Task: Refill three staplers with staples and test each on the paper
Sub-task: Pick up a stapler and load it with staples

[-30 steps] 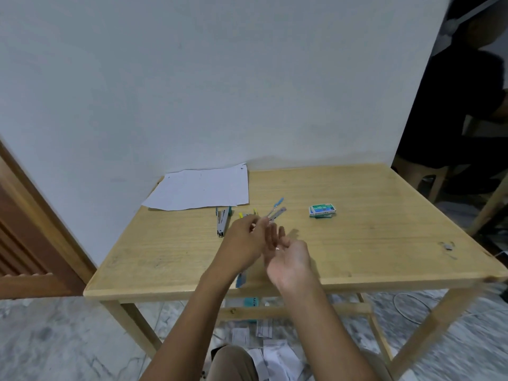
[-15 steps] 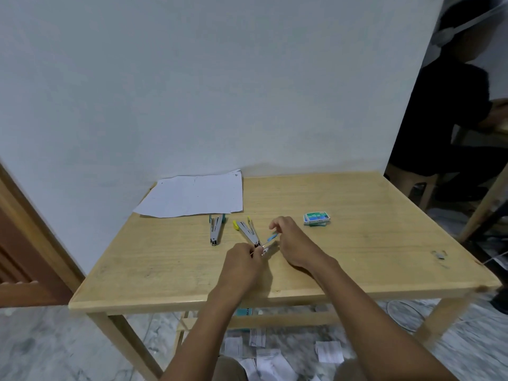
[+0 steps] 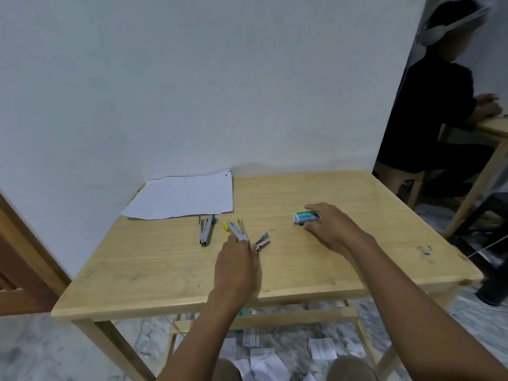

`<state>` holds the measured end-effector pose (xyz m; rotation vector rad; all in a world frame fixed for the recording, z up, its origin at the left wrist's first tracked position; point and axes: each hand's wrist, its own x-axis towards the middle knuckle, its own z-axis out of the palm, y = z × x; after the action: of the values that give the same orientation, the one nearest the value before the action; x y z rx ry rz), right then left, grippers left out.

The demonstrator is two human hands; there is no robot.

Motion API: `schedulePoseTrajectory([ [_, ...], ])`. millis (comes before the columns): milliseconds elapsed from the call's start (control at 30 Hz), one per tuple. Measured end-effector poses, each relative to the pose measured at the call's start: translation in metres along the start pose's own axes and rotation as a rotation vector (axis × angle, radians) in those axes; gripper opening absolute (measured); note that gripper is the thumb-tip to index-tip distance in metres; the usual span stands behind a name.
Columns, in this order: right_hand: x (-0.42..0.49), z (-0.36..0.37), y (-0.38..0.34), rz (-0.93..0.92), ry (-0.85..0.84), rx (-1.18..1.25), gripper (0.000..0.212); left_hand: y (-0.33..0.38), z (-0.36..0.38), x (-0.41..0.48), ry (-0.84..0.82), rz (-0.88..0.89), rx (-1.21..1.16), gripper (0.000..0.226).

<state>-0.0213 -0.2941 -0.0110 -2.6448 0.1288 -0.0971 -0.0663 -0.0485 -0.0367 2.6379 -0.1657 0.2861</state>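
Note:
Three small staplers lie opened on the wooden table [image 3: 302, 270]: a green-tipped stapler [image 3: 205, 230] on the left, a yellow-tipped stapler [image 3: 235, 229] in the middle and a blue-tipped stapler [image 3: 262, 243] to its right. My left hand [image 3: 237, 266] rests flat on the table with its fingertips on the near end of the blue-tipped stapler. My right hand [image 3: 330, 226] is closed around a green staple box [image 3: 305, 217] lying on the table. A white paper sheet [image 3: 182, 198] lies at the back left against the wall.
A loose staple strip [image 3: 272, 229] lies between the staplers and the box. Small metal bits [image 3: 425, 251] sit near the right edge. Paper scraps [image 3: 321, 349] litter the floor under the table. A seated person [image 3: 428, 111] is at another table to the right.
My right hand left the blue-tipped stapler and moved right onto the staple box. The stapler was lowered from the air to the table, with my left hand staying on it.

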Motion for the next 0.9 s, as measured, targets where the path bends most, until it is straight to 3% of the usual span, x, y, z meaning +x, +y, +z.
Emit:
schedulePoseTrajectory([
  [367,-0.029,-0.009,-0.001,-0.157,0.146,0.116,0.031,0.0,-0.002,0.001,0.148,0.098,0.0,0.028],
  [467,-0.06,-0.006,0.002,-0.179,0.068,0.189,0.032,0.011,-0.007,-0.009,0.245,0.205,-0.126,0.026],
  [533,-0.077,0.001,0.004,-0.197,-0.003,0.177,0.034,0.021,-0.005,-0.017,0.157,0.299,-0.17,0.039],
  [633,-0.094,0.016,0.009,-0.227,-0.002,0.214,0.034,0.033,0.007,-0.027,-0.07,0.374,0.0,0.063],
  [733,-0.1,0.022,0.014,-0.235,0.048,0.248,0.035,0.04,0.015,-0.03,-0.181,0.334,0.052,0.05],
  [900,-0.1,0.021,0.015,-0.19,0.04,0.257,0.041,0.046,0.021,-0.025,-0.148,0.307,0.068,0.04],
])
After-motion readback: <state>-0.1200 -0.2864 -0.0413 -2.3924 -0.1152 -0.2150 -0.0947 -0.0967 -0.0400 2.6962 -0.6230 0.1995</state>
